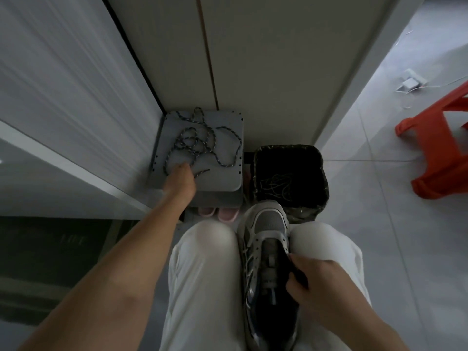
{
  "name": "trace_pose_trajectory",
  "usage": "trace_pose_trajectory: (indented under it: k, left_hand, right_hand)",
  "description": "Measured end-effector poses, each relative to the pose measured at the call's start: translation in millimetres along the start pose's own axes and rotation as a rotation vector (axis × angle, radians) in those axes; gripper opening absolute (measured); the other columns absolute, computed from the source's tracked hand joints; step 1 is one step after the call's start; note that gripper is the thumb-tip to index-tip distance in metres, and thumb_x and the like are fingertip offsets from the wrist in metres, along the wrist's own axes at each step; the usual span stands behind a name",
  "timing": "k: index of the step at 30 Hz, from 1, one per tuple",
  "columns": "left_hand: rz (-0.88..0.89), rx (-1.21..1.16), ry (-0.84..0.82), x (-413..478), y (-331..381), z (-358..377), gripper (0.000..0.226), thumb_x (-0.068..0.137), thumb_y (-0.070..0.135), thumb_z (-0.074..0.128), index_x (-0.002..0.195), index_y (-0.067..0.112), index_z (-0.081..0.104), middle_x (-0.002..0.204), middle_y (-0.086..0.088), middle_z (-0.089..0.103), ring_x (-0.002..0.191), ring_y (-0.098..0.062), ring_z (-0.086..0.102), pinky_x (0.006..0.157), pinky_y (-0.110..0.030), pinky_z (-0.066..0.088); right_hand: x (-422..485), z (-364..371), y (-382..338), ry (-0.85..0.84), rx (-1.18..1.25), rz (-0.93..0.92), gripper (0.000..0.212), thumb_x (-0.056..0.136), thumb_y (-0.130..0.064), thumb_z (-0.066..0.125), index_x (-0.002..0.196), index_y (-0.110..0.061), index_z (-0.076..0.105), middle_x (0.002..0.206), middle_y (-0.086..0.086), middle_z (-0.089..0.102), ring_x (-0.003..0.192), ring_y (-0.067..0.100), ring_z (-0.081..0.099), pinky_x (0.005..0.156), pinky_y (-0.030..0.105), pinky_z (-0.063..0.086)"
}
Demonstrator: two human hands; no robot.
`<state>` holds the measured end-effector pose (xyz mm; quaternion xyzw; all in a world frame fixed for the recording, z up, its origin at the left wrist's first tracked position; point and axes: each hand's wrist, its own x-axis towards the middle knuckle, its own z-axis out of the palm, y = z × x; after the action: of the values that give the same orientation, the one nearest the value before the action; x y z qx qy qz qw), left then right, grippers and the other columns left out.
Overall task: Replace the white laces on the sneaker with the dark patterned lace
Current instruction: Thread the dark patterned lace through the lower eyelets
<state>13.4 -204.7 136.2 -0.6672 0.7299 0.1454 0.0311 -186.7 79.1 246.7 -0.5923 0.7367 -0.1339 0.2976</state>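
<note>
A grey and white sneaker [268, 249] lies between my knees, toe pointing away, with no lace in its eyelets. My right hand [316, 287] grips its right side and tongue at the opening. The dark patterned lace [200, 140] lies in a loose tangle on a grey stool [228, 173] ahead. My left hand [181, 179] reaches out onto the stool and its fingers curl on the near part of that lace. White laces [276, 186] lie at the bottom of a black-lined bin [321, 163] to the right of the stool.
Pink slippers [219, 212] sit under the stool's front edge. A cabinet door [253, 59] rises behind the stool, and a white wall [63, 84] stands at the left. An orange plastic stool [440, 148] stands on the tiled floor at the right.
</note>
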Motion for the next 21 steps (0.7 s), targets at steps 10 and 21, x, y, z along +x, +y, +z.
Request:
trace_pose_trajectory:
  k: [10, 21]
  left_hand:
    - [0.080, 0.032, -0.126, -10, -8, -26, 0.017, 0.096, 0.021, 0.047, 0.103, 0.009, 0.056, 0.107, -0.014, 0.063, 0.096, -0.031, 0.060, 0.073, -0.035, 0.045]
    - [0.572, -0.471, -0.008, -125, 80, -114, 0.006, 0.094, 0.024, 0.052, 0.094, 0.021, 0.056, 0.085, 0.008, 0.066, 0.077, -0.007, 0.062, 0.067, -0.027, 0.049]
  right_hand:
    - [-6, -3, -1, -0.073, -0.043, 0.015, 0.026, 0.086, -0.050, 0.048, 0.092, -0.027, 0.059, 0.076, -0.006, 0.065, 0.071, 0.011, 0.059, 0.066, 0.029, 0.049]
    - [84, -18, -68, 0.064, 1.253, 0.156, 0.016, 0.088, -0.023, 0.063, 0.102, -0.016, 0.065, 0.059, -0.001, 0.054, 0.045, 0.008, 0.043, 0.041, 0.019, 0.035]
